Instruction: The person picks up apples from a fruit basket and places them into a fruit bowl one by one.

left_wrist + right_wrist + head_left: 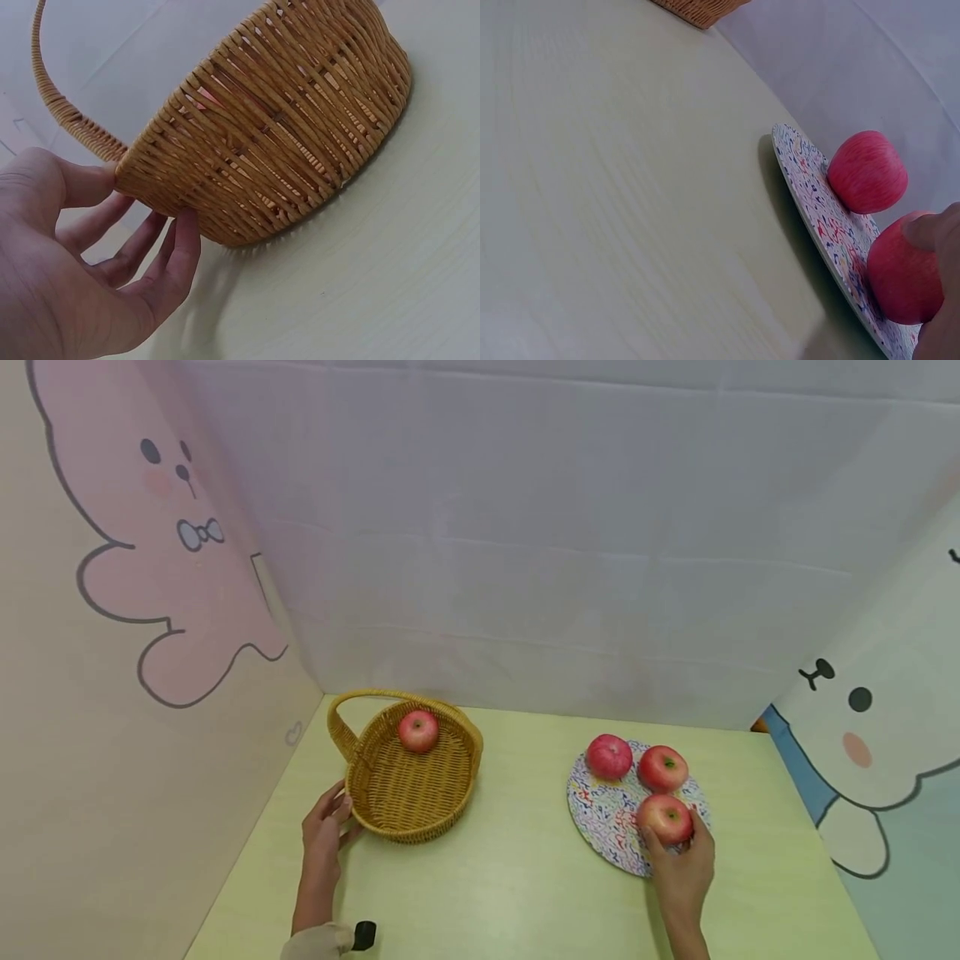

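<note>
On the left of the table stands a woven wicker basket [412, 793] with an arched handle; a single red apple [418, 731] lies inside it. My left hand [326, 827] holds the basket's left side. In the left wrist view the thumb is at the rim and the curved fingers touch the outer wall [262, 127]. Over to the right, my right hand [682, 868] grips a red apple [664, 819] between thumb and fingers, at the front of a colourfully speckled round plate [600, 814]. Behind it on that plate sit a pinkish-red apple [609, 757] and another red apple [663, 768].
The pale yellow table [517, 860] extends between basket and plate. A white cloth wall [525, 568] rises behind, and side panels with cartoon animals [180, 585] border both sides. A small black object [364, 935] is by the left sleeve.
</note>
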`<state>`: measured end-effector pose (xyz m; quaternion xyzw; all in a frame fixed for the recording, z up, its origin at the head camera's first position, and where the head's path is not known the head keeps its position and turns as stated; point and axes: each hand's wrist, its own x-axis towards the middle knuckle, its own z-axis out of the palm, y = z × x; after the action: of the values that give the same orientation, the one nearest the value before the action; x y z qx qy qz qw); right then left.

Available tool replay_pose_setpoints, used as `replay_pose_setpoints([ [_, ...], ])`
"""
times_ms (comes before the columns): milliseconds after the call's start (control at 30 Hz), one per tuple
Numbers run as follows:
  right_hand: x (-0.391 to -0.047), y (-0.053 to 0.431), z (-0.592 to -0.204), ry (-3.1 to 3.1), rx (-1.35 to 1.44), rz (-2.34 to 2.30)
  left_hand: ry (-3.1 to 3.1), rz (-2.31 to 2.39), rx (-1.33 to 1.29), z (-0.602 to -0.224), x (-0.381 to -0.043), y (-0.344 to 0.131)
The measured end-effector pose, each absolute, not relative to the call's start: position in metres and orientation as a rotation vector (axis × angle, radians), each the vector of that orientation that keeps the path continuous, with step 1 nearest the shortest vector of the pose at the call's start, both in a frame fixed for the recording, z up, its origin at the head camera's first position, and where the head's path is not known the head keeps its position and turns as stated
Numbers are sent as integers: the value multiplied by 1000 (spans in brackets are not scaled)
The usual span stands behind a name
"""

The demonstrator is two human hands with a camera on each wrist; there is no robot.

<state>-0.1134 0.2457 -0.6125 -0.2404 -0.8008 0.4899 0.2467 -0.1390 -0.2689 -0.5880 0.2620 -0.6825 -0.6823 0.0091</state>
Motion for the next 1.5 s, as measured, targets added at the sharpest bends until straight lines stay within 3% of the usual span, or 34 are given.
replay_pose_setpoints([
  [933, -109, 244, -616, -2233, -525, 1254, -2063, -2251, 756, -589, -133, -276],
  [1500, -109, 237, -589, -2085, -284, 1120, -2052, -2270, 736, -588, -132, -276],
])
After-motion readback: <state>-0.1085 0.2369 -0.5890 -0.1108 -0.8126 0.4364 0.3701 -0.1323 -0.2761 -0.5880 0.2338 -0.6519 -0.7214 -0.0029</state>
